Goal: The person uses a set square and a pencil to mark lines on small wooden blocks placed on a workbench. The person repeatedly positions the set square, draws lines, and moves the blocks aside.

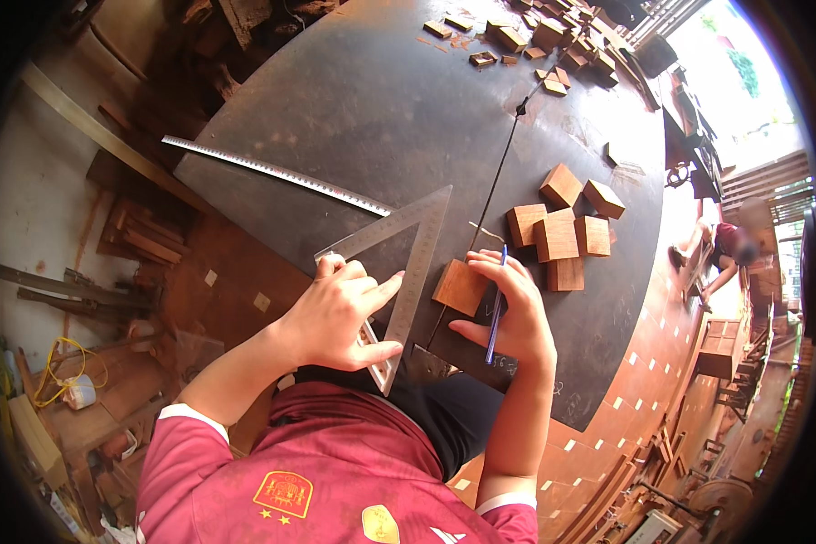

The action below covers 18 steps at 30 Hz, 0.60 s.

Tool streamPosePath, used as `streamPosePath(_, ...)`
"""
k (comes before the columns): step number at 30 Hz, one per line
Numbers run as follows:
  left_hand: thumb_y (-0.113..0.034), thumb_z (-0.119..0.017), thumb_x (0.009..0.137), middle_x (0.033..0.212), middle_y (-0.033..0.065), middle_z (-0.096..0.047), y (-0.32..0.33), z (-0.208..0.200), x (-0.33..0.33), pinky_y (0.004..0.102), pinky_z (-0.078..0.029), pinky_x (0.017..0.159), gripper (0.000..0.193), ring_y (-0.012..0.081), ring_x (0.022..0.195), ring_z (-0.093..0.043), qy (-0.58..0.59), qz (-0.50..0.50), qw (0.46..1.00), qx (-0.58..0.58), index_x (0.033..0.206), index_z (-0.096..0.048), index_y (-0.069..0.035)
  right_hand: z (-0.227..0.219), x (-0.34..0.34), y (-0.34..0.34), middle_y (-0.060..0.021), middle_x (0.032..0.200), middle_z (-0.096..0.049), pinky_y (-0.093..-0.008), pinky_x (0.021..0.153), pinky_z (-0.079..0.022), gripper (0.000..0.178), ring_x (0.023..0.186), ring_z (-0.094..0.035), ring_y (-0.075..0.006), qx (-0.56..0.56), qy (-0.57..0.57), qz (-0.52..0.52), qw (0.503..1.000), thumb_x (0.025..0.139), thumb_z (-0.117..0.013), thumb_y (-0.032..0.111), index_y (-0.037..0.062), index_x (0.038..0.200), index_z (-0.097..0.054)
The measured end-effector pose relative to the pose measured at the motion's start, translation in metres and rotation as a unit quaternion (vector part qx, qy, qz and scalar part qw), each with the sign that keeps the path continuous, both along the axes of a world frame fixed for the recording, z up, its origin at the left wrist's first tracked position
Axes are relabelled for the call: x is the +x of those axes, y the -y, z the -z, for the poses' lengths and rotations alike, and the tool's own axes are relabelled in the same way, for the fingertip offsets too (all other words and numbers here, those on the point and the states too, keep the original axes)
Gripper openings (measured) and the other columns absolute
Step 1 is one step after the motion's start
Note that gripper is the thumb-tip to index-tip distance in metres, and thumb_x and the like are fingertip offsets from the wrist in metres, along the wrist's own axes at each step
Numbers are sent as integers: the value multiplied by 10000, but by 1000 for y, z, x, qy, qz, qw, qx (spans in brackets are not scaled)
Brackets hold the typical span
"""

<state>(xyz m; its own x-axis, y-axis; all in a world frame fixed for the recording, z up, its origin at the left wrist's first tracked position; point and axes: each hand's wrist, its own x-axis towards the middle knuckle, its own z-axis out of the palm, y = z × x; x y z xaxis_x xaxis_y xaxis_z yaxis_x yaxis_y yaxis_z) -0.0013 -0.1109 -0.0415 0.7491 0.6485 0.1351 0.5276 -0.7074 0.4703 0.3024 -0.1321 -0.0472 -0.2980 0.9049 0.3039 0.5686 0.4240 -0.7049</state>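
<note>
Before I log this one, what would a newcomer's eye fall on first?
Probably the large set square in the left hand, and the wooden block at the right hand, which also holds a blue pen. More wooden blocks cluster to the right on the dark table; a ruler lies toward the left.

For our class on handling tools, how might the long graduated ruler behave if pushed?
The ruler looks thin, so probably light and slightly springy. Lying flat on the tabletop, it would likely slide, not roll. Its end beside the set square might nudge it.
</note>
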Motion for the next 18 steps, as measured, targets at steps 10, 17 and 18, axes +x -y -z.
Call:
streamPosePath(10, -561, -794, 796, 868, 87, -631, 4, -5, 7, 463, -301, 1012, 875, 241, 931, -563, 23, -29, 999, 8, 1383, -637, 69, 21, -30, 8, -112, 1110, -717, -334, 691, -579, 898, 787, -681, -200, 21, 1, 108, 994, 513, -1046, 414, 59, 1244, -663)
streamPosePath(17, -516, -835, 764, 839, 76, -578, 4, -5, 7, 447, -309, 985, 980, 240, 879, -550, 18, -42, 999, 15, 1488, -538, 74, 15, -24, 9, -125, 1143, -698, -390, 806, -596, 843, 918, -690, -281, -25, -28, 44, 998, 615, -1015, 324, 59, 1316, -629)
streamPosePath(18, -512, -837, 761, 840, 76, -578, 4, -5, 6, 447, -310, 985, 981, 240, 876, -550, 16, -40, 999, 14, 1491, -536, 72, 18, -24, 9, -126, 1144, -699, -393, 817, -595, 826, 936, -692, -288, -22, -15, 41, 999, 632, -1010, 305, 60, 1322, -628)
